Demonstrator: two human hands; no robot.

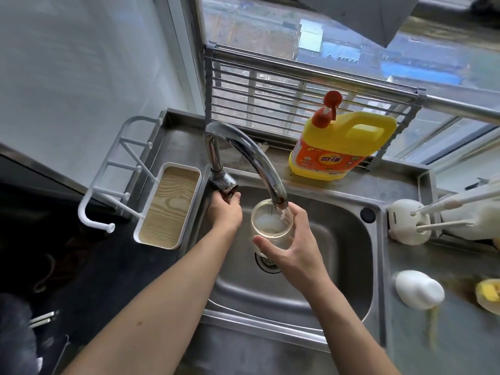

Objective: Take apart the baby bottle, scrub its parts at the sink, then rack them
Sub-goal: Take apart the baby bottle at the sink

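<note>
My right hand point(290, 247) grips the clear bottle body point(271, 222) upright over the steel sink point(338, 255), its open mouth right under the faucet spout point(278, 197). Cloudy water sits inside the bottle. My left hand point(226, 211) is curled around the faucet's handle point(226, 184) at its base. A white bottle cap point(418, 293) lies on the counter to the right of the sink. The white drying rack point(113, 182) with pegs and a wood-pattern tray point(169, 204) stands to the left of the sink.
A yellow detergent jug point(341, 147) with a red pump stands behind the sink, in front of a metal roll-up rack point(284, 104). A white brush holder point(408, 226) with brush handles stands at the right. A yellow sponge point(489, 292) lies at the right edge.
</note>
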